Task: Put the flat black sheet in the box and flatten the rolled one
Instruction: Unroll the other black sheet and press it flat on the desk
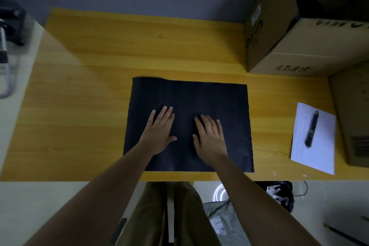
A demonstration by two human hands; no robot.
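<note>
A black sheet (199, 96) lies spread flat on the wooden table (79, 106), near its front edge. My left hand (159, 132) rests palm down on the sheet's left half, fingers slightly apart. My right hand (209, 138) presses palm down on the middle of the sheet, just right of the left hand. Neither hand holds anything. A large open cardboard box (279, 36) stands at the back right corner of the table. I see no rolled sheet in view.
A white paper (319, 150) with a dark pen (311, 128) on it lies at the right. A second cardboard box (353, 110) stands at the far right edge. A dark chair (10, 16) stands left of the table. Bags and cables lie on the floor below.
</note>
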